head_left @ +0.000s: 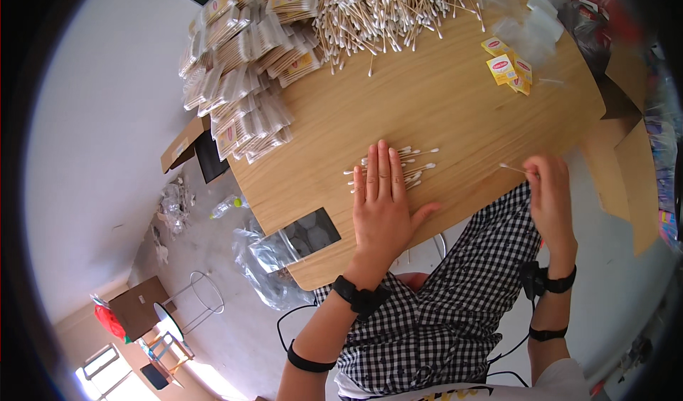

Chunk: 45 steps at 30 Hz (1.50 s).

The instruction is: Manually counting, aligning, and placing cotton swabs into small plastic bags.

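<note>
The left hand [382, 200] lies flat, fingers spread, over a small bunch of white-tipped wooden cotton swabs [413, 166] on the round pale wooden table [441, 95]. The right hand [549, 191] pinches a single cotton swab [512, 167] at the table's near edge (fingers closed on it). Farther off sit a loose heap of swabs [388, 9] and stacked clear packets of swabs [245, 66].

The single head view is looking steeply down from the person's head, sitting close above the wooden desk [441, 95], facing its far edge, with fisheye bending curving everything toward a dark rim.
</note>
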Motion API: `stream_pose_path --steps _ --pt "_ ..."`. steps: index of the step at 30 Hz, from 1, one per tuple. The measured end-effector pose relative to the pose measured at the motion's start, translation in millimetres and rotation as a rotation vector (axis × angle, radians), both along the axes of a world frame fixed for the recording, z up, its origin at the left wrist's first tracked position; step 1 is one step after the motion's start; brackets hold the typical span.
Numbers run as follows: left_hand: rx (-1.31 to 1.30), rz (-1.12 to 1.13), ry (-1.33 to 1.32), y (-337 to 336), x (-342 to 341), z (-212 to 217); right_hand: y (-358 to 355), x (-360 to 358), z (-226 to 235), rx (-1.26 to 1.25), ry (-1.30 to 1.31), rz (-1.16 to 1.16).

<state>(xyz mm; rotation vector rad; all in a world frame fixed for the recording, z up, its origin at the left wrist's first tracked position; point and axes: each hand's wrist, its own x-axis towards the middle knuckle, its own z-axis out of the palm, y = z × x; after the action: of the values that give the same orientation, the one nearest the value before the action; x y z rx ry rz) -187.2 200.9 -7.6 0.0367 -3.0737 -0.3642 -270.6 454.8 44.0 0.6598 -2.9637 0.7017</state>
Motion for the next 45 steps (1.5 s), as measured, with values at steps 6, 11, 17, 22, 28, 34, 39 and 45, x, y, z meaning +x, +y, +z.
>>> stream_pose_path --steps 6,11,17,22,28,34,39,45 --pt "0.076 -0.062 0.011 -10 13 -2 146 39 -19 0.195 -0.074 -0.438" --pt "0.089 0.004 0.011 -5 10 11 109 26 -20 -0.025 0.077 -0.375" --pt "0.059 0.022 -0.021 -5 7 -1 -75 1 -10 -0.360 -0.048 0.191" --pt "0.052 0.018 -0.072 9 10 6 -100 -8 -26 -0.347 -0.081 0.313" --pt "0.058 0.021 -0.057 7 13 3 -103 -7 -34 -0.330 -0.123 0.386" --pt "0.074 0.018 -0.013 7 12 2 -97 -6 -30 -0.373 -0.111 0.327" --pt "0.098 0.017 -0.016 6 13 0 -99 -7 -22 -0.276 -0.046 0.364" --pt "0.198 0.008 0.021 1 17 -4 -111 -5 -17 -0.216 -0.059 0.426"
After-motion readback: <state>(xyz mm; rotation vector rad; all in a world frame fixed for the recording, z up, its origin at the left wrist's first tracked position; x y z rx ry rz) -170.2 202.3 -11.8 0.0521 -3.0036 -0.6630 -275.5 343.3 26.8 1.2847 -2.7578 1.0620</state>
